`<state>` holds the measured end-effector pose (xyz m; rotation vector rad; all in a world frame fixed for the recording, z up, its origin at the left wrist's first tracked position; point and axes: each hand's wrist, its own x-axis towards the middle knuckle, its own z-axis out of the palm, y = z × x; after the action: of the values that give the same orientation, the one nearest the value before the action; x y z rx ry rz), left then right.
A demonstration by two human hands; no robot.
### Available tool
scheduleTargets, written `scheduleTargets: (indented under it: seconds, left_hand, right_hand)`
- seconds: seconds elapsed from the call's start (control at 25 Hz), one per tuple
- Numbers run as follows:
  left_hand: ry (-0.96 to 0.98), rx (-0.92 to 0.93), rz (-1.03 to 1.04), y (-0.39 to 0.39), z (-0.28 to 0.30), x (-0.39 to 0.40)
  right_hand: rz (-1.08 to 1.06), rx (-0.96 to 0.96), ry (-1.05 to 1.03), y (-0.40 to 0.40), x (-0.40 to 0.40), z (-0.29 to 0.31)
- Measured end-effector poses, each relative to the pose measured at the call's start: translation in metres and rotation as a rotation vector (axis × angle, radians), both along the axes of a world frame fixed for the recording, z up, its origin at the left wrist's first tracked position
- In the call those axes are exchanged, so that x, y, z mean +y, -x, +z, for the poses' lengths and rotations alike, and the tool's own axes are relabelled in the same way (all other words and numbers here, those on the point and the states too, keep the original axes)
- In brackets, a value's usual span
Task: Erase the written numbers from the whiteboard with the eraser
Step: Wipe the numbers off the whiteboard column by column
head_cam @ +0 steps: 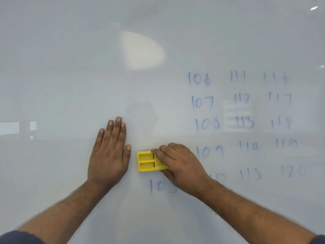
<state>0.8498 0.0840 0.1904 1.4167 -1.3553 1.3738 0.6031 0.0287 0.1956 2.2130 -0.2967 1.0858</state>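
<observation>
A whiteboard (70, 76) fills the view. My right hand (179, 164) grips a yellow eraser (146, 161) pressed against the board, just above a blue "105" (162, 186). My left hand (110, 154) lies flat on the board with its fingers together, a little left of the eraser and holding nothing. Blue numbers (242, 120) from 106 to 120 stand in three columns to the right. My right wrist partly hides the lowest number of the nearest column.
The board's left and upper parts carry no writing. A bright oval light reflection (142, 50) sits upper centre, and faint room reflections show at the left edge (17, 128).
</observation>
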Motion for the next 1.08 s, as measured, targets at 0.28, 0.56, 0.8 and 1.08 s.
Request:
scheduleTargets:
  seconds: [0.28, 0.56, 0.8, 1.08]
  left_hand:
    - [-0.028, 0.004, 0.011, 0.0, -0.01, 0.002]
    - [-0.037, 0.023, 0.007, 0.001, -0.017, 0.002]
    - [-0.045, 0.007, 0.018, 0.0, -0.022, 0.003]
    - [-0.033, 0.05, 0.024, 0.004, -0.033, 0.002]
  right_hand:
    - [-0.077, 0.084, 0.096, 0.029, -0.007, -0.003]
    - [0.006, -0.075, -0.01, 0.0, -0.001, 0.004]
    - [0.001, 0.083, 0.094, 0.007, -0.006, -0.047]
    - [-0.025, 0.136, 0.148, 0.032, -0.013, -0.039]
